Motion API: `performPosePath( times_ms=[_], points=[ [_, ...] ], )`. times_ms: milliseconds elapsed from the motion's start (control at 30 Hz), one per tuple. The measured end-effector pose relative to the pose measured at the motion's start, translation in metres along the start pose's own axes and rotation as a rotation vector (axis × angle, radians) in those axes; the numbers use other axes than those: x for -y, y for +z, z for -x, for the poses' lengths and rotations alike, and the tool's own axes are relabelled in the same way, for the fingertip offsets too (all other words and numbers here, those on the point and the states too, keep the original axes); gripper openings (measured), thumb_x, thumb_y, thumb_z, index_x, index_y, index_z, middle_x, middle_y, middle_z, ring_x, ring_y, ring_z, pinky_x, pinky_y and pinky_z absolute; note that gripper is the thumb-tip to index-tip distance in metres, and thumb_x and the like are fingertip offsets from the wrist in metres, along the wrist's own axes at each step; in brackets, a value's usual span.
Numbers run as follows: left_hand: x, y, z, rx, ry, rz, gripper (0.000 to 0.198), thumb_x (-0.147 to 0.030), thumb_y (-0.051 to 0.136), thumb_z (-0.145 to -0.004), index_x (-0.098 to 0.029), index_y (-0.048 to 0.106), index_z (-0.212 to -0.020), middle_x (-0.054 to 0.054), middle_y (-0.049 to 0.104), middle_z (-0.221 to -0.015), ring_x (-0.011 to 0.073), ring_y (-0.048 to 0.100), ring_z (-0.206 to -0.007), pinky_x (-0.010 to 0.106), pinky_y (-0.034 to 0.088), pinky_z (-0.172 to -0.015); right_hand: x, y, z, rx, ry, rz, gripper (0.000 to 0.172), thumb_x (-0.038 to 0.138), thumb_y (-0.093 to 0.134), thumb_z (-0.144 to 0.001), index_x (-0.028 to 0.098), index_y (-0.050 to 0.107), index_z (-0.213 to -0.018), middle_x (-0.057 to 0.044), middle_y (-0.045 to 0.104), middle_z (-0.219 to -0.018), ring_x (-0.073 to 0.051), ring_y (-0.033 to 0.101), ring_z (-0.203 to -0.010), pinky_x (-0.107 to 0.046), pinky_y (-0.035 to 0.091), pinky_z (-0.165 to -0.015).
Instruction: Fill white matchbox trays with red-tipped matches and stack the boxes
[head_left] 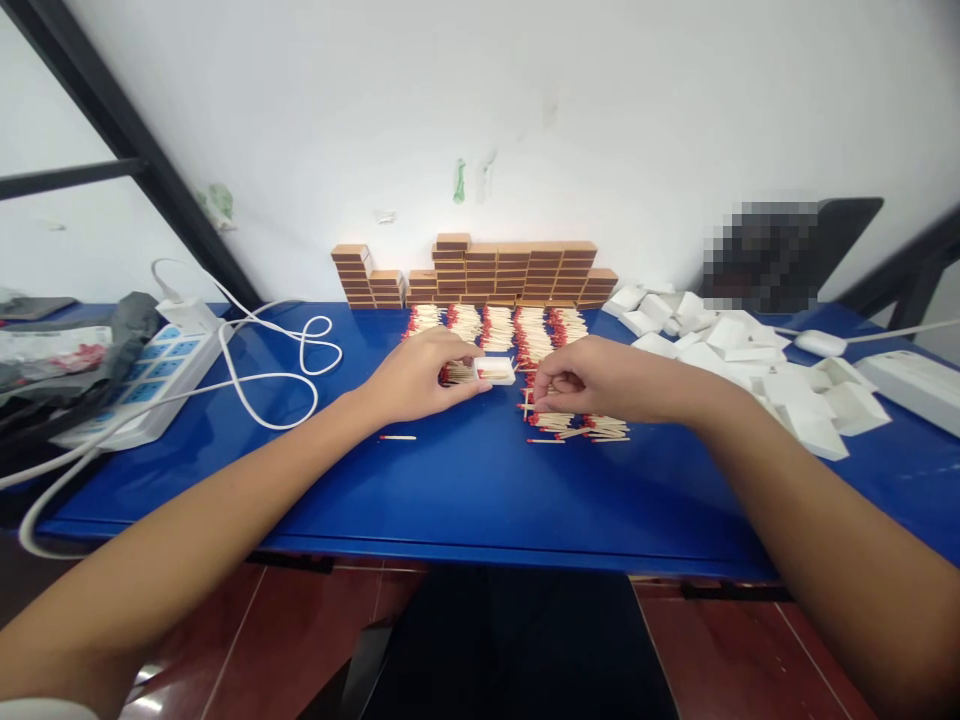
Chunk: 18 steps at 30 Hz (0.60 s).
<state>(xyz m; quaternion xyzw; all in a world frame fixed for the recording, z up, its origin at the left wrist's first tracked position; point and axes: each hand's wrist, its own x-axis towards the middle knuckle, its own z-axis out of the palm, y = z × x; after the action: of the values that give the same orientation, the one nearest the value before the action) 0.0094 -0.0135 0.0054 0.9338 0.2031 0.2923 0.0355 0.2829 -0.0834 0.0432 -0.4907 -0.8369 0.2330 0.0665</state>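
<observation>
My left hand (420, 377) grips a small white tray (496, 371) between thumb and fingers, with a few matches lying inside it. Just right of the tray, my right hand (577, 378) is closed over the red-headed matches (551, 422), its fingertips pinched together; whatever they hold is too small to make out. Rows of matches (531, 335) lie behind both hands, in several bundles side by side. A single match (397, 437) rests on the blue table (465, 490), in front of my left hand.
Brown matchboxes (514, 272) stand stacked against the wall. White empty trays (750, 355) are heaped at the right, near a white mouse-shaped device (820, 344) and a dark screen (847, 240). At the left lie a power strip (161, 375) and looped white cables (281, 372).
</observation>
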Motion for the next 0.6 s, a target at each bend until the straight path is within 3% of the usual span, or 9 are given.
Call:
performPosePath(
  times_ms=[200,367,600],
  points=[
    [0.0,0.0,-0.001,0.016,0.011,-0.001,0.03,-0.049,0.071,-0.097,-0.02,0.077,-0.1,0.005,0.075,-0.086,0.0204,0.065,-0.076,0.034,0.048,-0.074,0.002,0.004,-0.001,0.028,0.025,0.024,0.019,0.038,0.066,-0.088,0.022,0.065,-0.077,0.002,0.055,-0.065,-0.014,0.049,-0.06,-0.031,0.039,-0.063],
    [0.0,-0.001,-0.001,0.009,0.015,0.004,0.03,-0.049,0.071,-0.097,-0.02,0.077,-0.102,0.004,0.074,-0.083,0.0194,0.064,-0.073,0.034,0.047,-0.073,0.001,0.002,0.002,-0.003,0.022,-0.009,0.024,0.043,0.067,-0.091,0.022,0.065,-0.079,0.003,0.052,-0.064,-0.014,0.043,-0.06,-0.03,0.035,-0.061],
    [-0.006,-0.002,-0.002,0.006,0.034,0.034,0.035,-0.05,0.073,-0.096,-0.019,0.077,-0.11,0.007,0.077,-0.091,0.0207,0.067,-0.08,0.035,0.05,-0.077,0.01,0.0,0.001,-0.241,-0.061,-0.084,0.027,0.047,0.066,-0.094,0.022,0.072,-0.086,0.004,0.051,-0.062,-0.014,0.043,-0.058,-0.03,0.033,-0.059]
  ],
)
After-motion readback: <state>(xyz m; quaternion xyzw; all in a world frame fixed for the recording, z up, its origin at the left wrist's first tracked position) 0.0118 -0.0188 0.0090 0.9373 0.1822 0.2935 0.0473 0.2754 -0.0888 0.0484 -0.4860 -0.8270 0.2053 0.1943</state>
